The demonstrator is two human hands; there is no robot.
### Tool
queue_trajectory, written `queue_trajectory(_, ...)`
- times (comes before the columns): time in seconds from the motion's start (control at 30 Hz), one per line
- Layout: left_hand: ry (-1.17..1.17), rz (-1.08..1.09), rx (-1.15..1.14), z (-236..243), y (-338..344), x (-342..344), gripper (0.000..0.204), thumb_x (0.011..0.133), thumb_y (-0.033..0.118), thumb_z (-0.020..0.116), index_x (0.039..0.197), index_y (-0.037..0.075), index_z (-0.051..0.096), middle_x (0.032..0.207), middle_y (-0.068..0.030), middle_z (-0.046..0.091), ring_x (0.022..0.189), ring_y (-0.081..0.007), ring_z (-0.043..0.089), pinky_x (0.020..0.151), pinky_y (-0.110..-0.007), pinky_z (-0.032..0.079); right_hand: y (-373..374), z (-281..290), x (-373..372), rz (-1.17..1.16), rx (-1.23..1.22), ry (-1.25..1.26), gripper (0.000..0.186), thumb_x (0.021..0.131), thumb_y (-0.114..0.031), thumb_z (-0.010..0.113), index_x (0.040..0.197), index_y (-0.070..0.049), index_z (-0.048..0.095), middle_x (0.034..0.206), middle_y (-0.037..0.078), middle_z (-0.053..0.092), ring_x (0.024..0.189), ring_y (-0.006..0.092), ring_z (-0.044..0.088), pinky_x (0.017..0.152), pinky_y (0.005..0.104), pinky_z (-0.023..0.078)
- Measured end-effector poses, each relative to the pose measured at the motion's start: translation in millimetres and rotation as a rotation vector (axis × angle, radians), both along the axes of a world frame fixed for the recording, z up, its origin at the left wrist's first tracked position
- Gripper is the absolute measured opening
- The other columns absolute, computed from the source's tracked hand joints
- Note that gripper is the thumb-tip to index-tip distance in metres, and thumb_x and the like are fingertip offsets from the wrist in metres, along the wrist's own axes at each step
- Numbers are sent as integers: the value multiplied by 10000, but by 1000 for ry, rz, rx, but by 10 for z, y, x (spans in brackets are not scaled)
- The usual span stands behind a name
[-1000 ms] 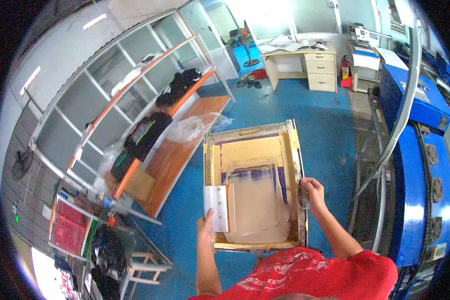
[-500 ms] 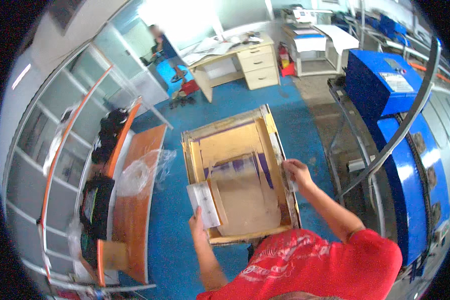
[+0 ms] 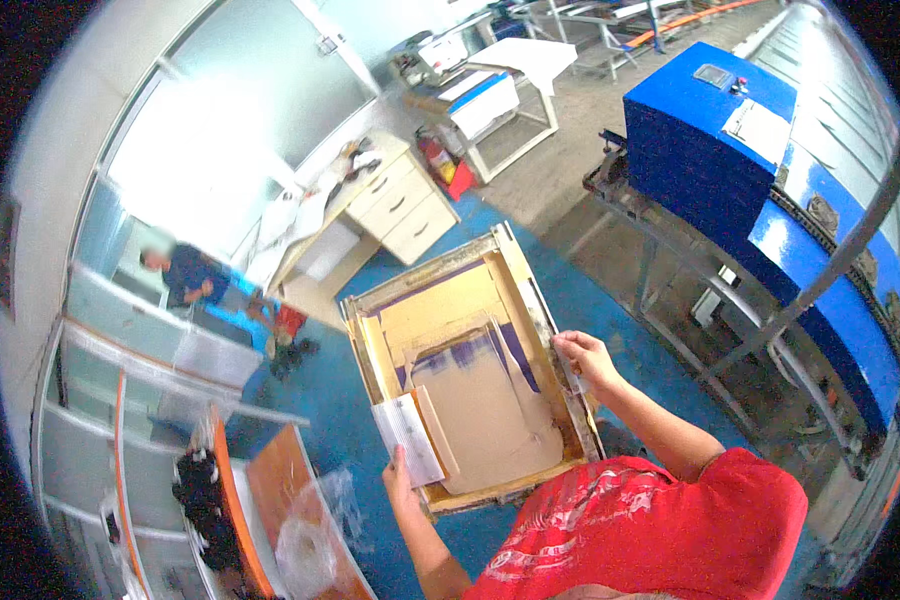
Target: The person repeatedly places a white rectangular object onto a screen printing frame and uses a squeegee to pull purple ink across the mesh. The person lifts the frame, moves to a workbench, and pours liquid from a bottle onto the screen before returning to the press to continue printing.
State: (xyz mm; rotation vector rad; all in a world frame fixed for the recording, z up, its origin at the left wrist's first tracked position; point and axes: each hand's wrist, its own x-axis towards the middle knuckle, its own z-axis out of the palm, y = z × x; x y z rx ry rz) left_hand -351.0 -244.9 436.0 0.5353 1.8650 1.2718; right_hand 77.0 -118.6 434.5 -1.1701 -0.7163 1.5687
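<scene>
I carry a screen-printing frame in front of my body; its tan interior has purple patches and a pale beige layer. My left hand is closed on the frame's left side, together with a silver ridged squeegee that has a tan blade resting over the screen. My right hand grips the frame's right edge, fingers bent round it; a small part of what lies under those fingers is hidden.
A blue machine with metal rails stands right. Ahead are a cream desk, a fire extinguisher and a white table. At left, a person is by a doorway, near shelving with black garments and plastic.
My view has swung right: desk and shelving now sit lower left, the blue machine shows more fully. The person has come into sight. Both hands still hold the frame.
</scene>
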Motion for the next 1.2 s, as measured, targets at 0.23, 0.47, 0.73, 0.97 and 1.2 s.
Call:
queue_trajectory(0.23,56,-94,107,65,2361,160,687,896,488,742,1188,-121,617,1163,-173,683,1008,-267,678,866,-410,543,1893,-286,180,-97,57,138,225,948,-251,688,1100,-94,741,961,-64,689,778,45,523,660,242,405)
queue_trajectory(0.47,53,-249,153,38,4290,541,711,886,504,749,1228,-104,614,1167,-151,672,1038,-233,635,896,-391,508,3309,-337,743,-224,-40,129,257,937,-272,703,1122,-98,741,983,-43,680,656,45,473,556,224,347)
queue_trajectory(0.73,25,-316,57,-305,6222,1181,780,864,526,761,1262,-119,579,1234,-205,645,1090,-284,645,927,-414,514,4780,-737,1335,-354,-20,160,226,951,-241,697,1118,-92,734,880,-76,657,655,39,467,578,224,348)
queue_trajectory(0.97,33,-533,129,-229,8470,2016,832,855,550,760,1274,-140,556,1248,-215,635,1107,-290,637,939,-441,512,6207,-641,2011,-488,-36,193,244,958,-228,700,1158,-87,699,717,-97,479,580,31,375,528,226,295)
queue_trajectory(1.2,211,-785,-6,-356,10093,3163,828,848,556,763,1356,-65,557,1350,-166,599,1249,-274,541,1066,-409,409,6872,-920,2737,-778,-44,183,214,942,-244,717,1100,-101,743,727,-92,559,571,23,394,527,213,308)
